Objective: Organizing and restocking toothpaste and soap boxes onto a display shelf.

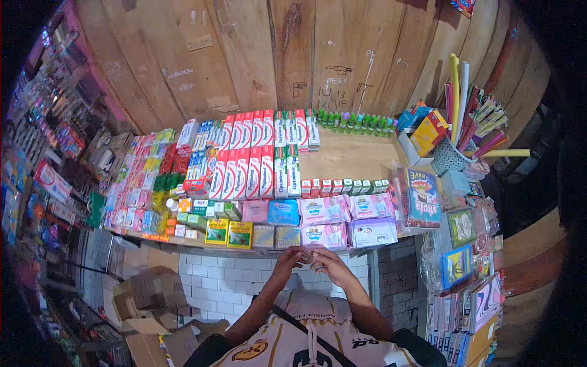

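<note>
My left hand (290, 259) and my right hand (331, 266) meet just in front of the table's near edge. Between their fingertips is a small, clear plastic piece (309, 253), its exact kind too small to tell. Directly beyond it lie pink packs of baby wipes (323, 235), with a white and purple wipes pack (374, 232) to the right. Cotton bud packs (288, 237) and yellow-green boxes (239, 235) line the edge to the left. Farther back stand rows of Pepsodent toothpaste boxes (242, 172), Ciptadent boxes (286, 170) and small red and green boxes (337, 186).
Small green-liquid bottles (357, 123) line the plank wall (293, 50). A basket (447, 156) of wrapping rolls stands at the right, above stacked books (451, 321). Soap-like packs (137, 183) fill the table's left end. Cardboard boxes (151, 293) sit on the floor at left.
</note>
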Available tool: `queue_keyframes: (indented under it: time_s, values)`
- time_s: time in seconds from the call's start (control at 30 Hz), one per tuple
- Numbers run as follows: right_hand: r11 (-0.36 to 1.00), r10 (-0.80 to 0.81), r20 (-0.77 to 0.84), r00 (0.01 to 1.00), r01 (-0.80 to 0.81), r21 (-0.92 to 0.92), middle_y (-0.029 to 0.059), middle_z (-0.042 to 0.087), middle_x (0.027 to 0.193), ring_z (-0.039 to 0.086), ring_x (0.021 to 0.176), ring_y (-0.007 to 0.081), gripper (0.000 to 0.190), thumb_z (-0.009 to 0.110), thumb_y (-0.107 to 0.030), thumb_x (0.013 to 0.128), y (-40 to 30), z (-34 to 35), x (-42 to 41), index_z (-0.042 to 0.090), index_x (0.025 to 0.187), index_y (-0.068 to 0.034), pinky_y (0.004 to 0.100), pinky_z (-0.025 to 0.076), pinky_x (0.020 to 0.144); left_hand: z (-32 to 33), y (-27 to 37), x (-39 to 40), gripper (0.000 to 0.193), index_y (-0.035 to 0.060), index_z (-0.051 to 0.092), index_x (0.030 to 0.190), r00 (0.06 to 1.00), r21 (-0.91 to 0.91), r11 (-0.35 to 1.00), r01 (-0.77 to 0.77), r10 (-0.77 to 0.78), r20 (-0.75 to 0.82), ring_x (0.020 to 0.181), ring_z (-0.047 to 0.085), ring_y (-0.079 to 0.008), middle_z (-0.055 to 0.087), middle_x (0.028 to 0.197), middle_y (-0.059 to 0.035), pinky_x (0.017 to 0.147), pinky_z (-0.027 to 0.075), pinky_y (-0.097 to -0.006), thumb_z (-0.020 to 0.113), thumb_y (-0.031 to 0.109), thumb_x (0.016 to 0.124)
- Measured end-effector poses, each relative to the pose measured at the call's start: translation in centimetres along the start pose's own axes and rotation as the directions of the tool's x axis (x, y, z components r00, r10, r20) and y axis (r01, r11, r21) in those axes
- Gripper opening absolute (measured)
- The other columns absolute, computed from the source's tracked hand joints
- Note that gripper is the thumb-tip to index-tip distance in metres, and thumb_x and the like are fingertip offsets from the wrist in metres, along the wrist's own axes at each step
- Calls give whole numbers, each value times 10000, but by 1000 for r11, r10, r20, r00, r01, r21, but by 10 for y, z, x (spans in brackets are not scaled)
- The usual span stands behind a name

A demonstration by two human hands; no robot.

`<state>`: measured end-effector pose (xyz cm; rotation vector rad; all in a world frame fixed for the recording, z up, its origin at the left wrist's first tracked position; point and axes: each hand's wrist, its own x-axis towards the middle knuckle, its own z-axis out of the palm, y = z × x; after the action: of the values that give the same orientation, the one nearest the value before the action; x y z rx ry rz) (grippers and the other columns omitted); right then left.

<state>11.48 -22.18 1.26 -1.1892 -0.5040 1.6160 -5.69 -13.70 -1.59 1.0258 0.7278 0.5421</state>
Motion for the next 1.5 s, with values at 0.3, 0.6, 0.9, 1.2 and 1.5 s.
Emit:
queue_keyframes:
  time_s: [0.3,0.6,0.9,1.2,1.5]
  values:
    - [998,24,97,995,-18,-61,63,670,971,588,831,132,265,521,-240,978,19,-32,-46,595,1152,-55,265,453,715,55,-42,-55,257,49,573,1157,983,-44,999,12,-20,-183,873,620,-150,647,997,-51,756,478,-293,550,211,959]
    - [973,186,291,938,-136,-185,42,632,990,567,850,127,273,508,-256,984,71,-33,-67,592,1167,-71,287,462,750,75,-92,-149,256,40,574,1160,886,-118,992,-53,-8,-464,864,620,-145,657,1015,-74,776,489,-286,536,198,963]
    - [896,374,496,783,-167,-412,39,632,987,574,846,121,284,519,-265,978,115,25,-76,589,1177,-75,280,465,741,67,-119,-248,232,12,582,1130,664,-243,948,-206,-47,-746,836,625,-174,657,980,-101,767,499,-293,524,151,953]
    - [853,454,548,702,-166,-494,46,635,983,575,837,120,333,539,-316,966,146,98,-91,590,1177,-64,272,461,735,32,-121,-310,293,21,574,1142,583,-193,928,-319,32,-812,855,621,-173,655,998,-97,762,490,-300,545,245,956]
    - [789,522,617,589,-59,-612,49,634,973,573,831,127,332,531,-320,965,222,235,-108,592,1170,-67,273,464,723,-48,-136,-440,285,37,580,1145,368,-147,908,-392,8,-930,853,631,-173,656,1006,-97,753,488,-292,550,242,950]
